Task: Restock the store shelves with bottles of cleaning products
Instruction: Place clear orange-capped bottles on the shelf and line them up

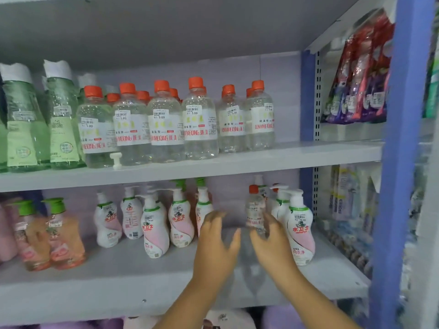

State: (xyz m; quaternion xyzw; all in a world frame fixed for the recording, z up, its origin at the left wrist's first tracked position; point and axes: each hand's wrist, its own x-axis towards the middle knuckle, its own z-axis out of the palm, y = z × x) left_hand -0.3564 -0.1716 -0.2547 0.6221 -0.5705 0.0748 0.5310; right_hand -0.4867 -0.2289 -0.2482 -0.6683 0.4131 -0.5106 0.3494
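Observation:
A clear bottle with an orange cap (254,207) stands on the lower shelf (118,276) among white and pink pump bottles (299,224). My right hand (273,245) is at its base, thumb under the front and fingers along its right side. My left hand (217,245) hovers just left of it with fingers spread, holding nothing. A row of matching clear orange-capped bottles (166,122) fills the upper shelf (213,166), with a gap at that shelf's right end.
Tall green bottles (26,119) stand at the upper left and orange green-capped bottles (64,236) at the lower left. A small white plastic piece (117,160) lies at the upper shelf's edge. A blue upright post (401,162) borders the right, with hanging packets (358,79) behind it.

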